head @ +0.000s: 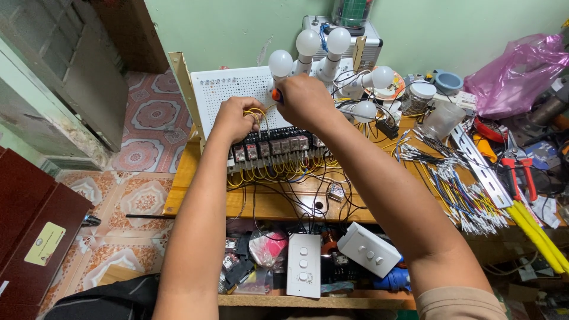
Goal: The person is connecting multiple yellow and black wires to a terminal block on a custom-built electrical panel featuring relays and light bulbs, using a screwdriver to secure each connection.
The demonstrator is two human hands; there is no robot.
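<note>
My left hand (237, 118) pinches a bundle of yellow wires (256, 112) above a row of black relays (269, 148) mounted on a white perforated panel (228, 89). My right hand (305, 101) grips a screwdriver with an orange handle (277, 95), pointed down at the relay row. Yellow and black wires (284, 175) loop out below the relays onto the wooden table (184, 178). Several white bulbs (308, 42) stand on sockets behind my hands.
Loose cut wires with ferrules (456, 189) lie right of the panel, beside a metal rail (480, 169), red-handled pliers (515, 172) and yellow conduit (539, 234). White switch boxes (303, 265) sit on a lower shelf. A pink plastic bag (515, 71) is at the far right.
</note>
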